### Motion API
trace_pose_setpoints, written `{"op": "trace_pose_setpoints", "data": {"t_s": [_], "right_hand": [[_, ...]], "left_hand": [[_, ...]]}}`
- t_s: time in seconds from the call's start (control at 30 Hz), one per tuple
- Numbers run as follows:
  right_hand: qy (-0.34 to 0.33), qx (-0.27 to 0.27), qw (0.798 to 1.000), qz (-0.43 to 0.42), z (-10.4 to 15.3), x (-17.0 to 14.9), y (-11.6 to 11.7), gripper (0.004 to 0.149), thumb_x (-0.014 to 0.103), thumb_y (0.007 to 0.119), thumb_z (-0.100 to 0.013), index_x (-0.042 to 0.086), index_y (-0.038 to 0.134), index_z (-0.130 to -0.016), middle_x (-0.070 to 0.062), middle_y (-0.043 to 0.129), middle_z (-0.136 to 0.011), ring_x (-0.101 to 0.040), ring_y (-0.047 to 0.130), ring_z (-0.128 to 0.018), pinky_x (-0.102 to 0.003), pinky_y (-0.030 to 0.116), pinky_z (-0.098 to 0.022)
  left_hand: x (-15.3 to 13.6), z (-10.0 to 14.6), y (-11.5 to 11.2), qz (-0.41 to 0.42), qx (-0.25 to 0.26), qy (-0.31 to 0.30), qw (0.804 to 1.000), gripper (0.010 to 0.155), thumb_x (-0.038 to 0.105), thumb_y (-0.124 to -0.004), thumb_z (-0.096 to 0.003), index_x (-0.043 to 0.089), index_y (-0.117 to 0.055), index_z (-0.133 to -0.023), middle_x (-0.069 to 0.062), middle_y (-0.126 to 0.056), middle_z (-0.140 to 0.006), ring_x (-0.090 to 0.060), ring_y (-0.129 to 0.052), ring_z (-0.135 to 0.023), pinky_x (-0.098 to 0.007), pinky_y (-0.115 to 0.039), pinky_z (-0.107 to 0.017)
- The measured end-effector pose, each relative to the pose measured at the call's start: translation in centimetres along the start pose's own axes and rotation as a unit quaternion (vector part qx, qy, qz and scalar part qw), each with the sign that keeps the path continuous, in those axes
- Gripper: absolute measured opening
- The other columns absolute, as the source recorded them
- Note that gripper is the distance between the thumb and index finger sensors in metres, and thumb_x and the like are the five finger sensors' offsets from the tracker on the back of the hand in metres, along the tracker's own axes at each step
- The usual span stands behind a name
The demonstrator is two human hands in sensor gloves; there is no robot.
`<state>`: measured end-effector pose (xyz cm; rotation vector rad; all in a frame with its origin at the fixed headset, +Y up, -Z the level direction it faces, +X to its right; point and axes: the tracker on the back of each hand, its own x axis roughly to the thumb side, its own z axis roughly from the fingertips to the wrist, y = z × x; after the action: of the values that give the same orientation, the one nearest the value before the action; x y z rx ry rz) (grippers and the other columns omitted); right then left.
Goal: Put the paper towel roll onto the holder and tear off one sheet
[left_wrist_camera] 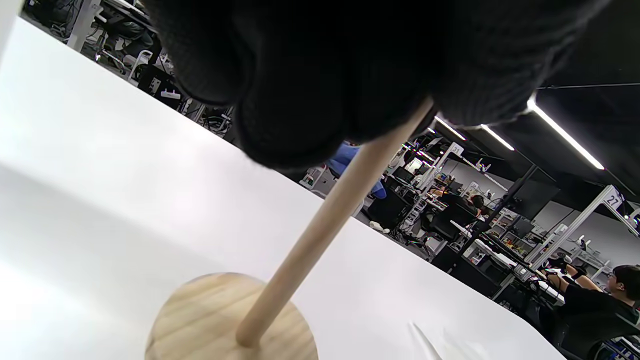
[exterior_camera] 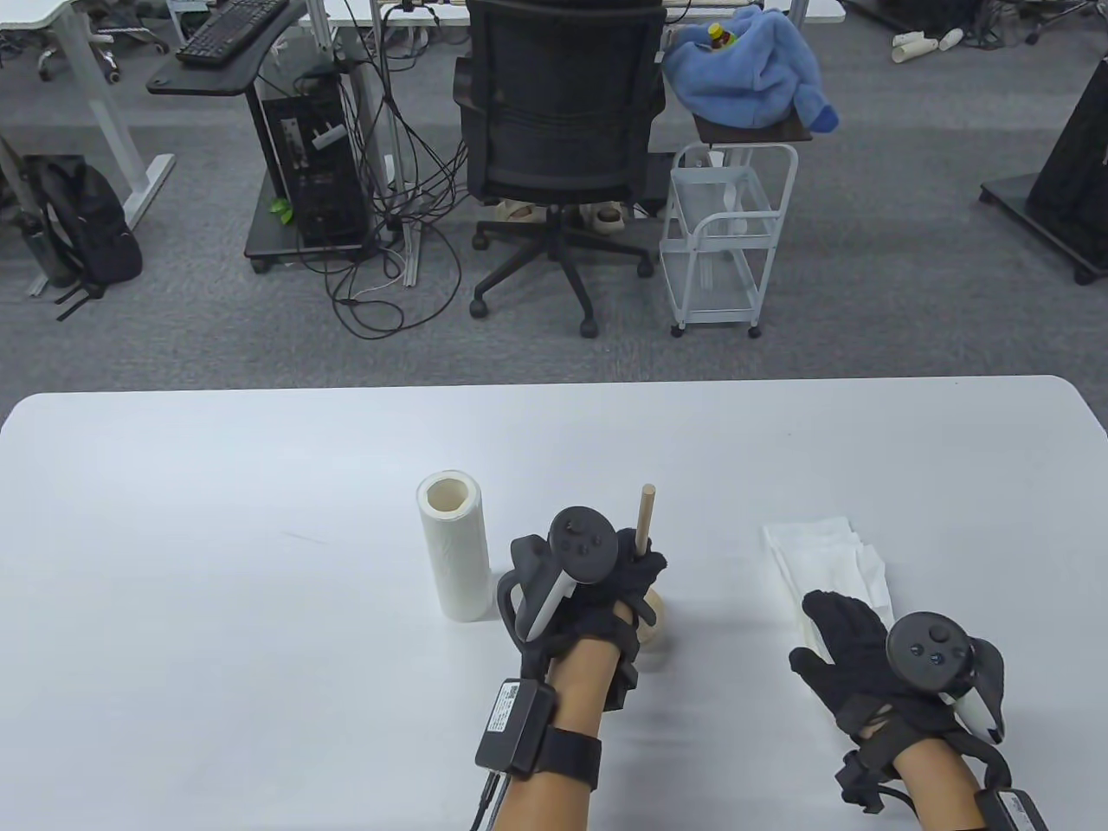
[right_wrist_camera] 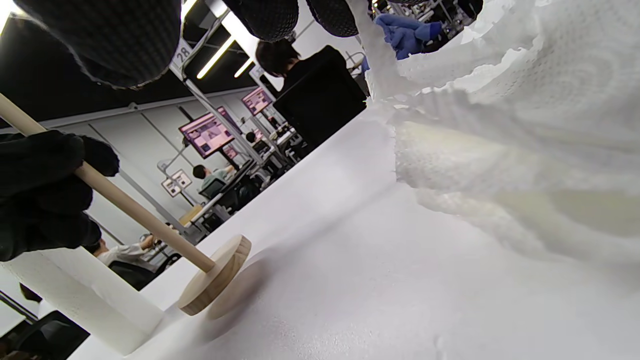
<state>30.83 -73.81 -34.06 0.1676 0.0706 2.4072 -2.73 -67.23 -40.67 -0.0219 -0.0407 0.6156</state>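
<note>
Item: wooden holder (exterior_camera: 651,623); my left hand (exterior_camera: 597,580) grips its rod. Paper towel roll (exterior_camera: 453,545) upright just left of holder, not mounted. My right hand (exterior_camera: 853,645), fingers straight, rests on loose sheet (exterior_camera: 831,554) right of holder. Only the right wrist view shows the holder's base tilted off the table (exterior_camera: 216,537).

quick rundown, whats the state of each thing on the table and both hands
roll: upright on the table, not on the holder
holder: rod bare, base tilted off the table, rod gripped by the left hand
sheet: loose, crumpled, under the right hand
left hand: fingers curled round the rod
right hand: fingers straight, resting on the sheet
</note>
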Motion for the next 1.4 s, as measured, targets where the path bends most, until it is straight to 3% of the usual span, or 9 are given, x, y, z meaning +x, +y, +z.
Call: {"op": "trace_pose_setpoints", "data": {"t_s": [0.37,0.53,0.6,0.77,0.93,1.03,1.2,1.4], "right_hand": [[0.005,0.004,1.000,-0.001,0.0,0.1,0.1,0.075,0.054,0.074,-0.047,0.026,0.038,-0.107,-0.018,0.034,-0.113,-0.047,0.029,-0.106,-0.064,0.033,-0.073],[0.002,0.001,1.000,-0.006,0.1,0.1,0.0,0.076,0.054,0.074,-0.047,0.027,0.037,-0.107,-0.017,0.033,-0.113,-0.047,0.029,-0.106,-0.064,0.033,-0.073],[0.002,0.000,1.000,-0.013,0.2,0.0,-0.2,0.076,0.054,0.074,-0.046,0.027,0.037,-0.107,-0.018,0.034,-0.113,-0.047,0.029,-0.106,-0.064,0.033,-0.073],[-0.001,-0.005,1.000,-0.023,0.4,0.0,-0.4,0.076,0.054,0.074,-0.046,0.027,0.037,-0.107,-0.018,0.034,-0.113,-0.047,0.029,-0.106,-0.064,0.033,-0.073],[0.000,-0.004,1.000,-0.018,0.4,0.0,-0.4,0.076,0.054,0.074,-0.046,0.027,0.037,-0.107,-0.018,0.033,-0.113,-0.047,0.029,-0.106,-0.064,0.033,-0.073],[0.004,-0.006,1.000,-0.019,0.5,0.0,-0.4,0.076,0.054,0.074,-0.046,0.026,0.037,-0.107,-0.018,0.034,-0.113,-0.047,0.029,-0.105,-0.064,0.033,-0.073],[0.014,-0.005,1.000,-0.020,0.5,-0.3,-0.4,0.076,0.054,0.074,-0.046,0.027,0.037,-0.107,-0.018,0.034,-0.113,-0.047,0.029,-0.105,-0.064,0.034,-0.073],[0.020,0.002,1.000,-0.023,0.5,-0.3,-0.3,0.076,0.054,0.074,-0.046,0.026,0.038,-0.107,-0.018,0.034,-0.113,-0.047,0.030,-0.105,-0.064,0.034,-0.073]], "left_hand": [[-0.3,-0.7,-1.3,0.014,-0.015,0.001,1.000,0.046,0.050,-0.087,-0.0415,0.031,-0.087,-0.084,0.010,-0.098,-0.056,-0.021,-0.104,-0.045,-0.048,-0.078,-0.062],[-0.9,0.3,-0.8,0.024,-0.015,0.005,1.000,0.061,0.051,-0.087,-0.0413,0.026,-0.074,-0.095,0.006,-0.095,-0.067,-0.024,-0.102,-0.050,-0.050,-0.076,-0.062],[-1.6,1.1,0.2,0.033,-0.002,0.015,0.999,0.068,0.053,-0.087,-0.0413,0.027,-0.066,-0.100,0.005,-0.092,-0.072,-0.024,-0.102,-0.053,-0.050,-0.075,-0.063],[-3.4,3.8,4.8,0.049,0.055,0.036,0.997,0.066,0.053,-0.087,-0.0418,0.029,-0.065,-0.100,0.004,-0.092,-0.071,-0.025,-0.101,-0.052,-0.050,-0.076,-0.062],[-5.3,6.4,10.8,-0.076,0.159,0.058,0.983,0.070,0.054,-0.086,-0.0421,0.031,-0.059,-0.102,0.006,-0.091,-0.069,-0.022,-0.101,-0.049,-0.049,-0.077,-0.061],[-6.5,6.9,12.8,-0.109,0.177,0.077,0.975,0.070,0.053,-0.087,-0.0419,0.031,-0.059,-0.102,0.006,-0.091,-0.068,-0.023,-0.101,-0.049,-0.049,-0.077,-0.061],[-7.4,6.5,14.5,-0.174,0.183,0.085,0.964,0.067,0.050,-0.087,-0.0425,0.038,-0.059,-0.102,0.006,-0.090,-0.071,-0.023,-0.099,-0.052,-0.049,-0.075,-0.063],[-8.2,4.7,13.9,-0.195,0.166,0.091,0.962,0.061,0.050,-0.086,-0.0430,0.042,-0.065,-0.099,0.006,-0.087,-0.075,-0.024,-0.097,-0.057,-0.050,-0.073,-0.065]]}}
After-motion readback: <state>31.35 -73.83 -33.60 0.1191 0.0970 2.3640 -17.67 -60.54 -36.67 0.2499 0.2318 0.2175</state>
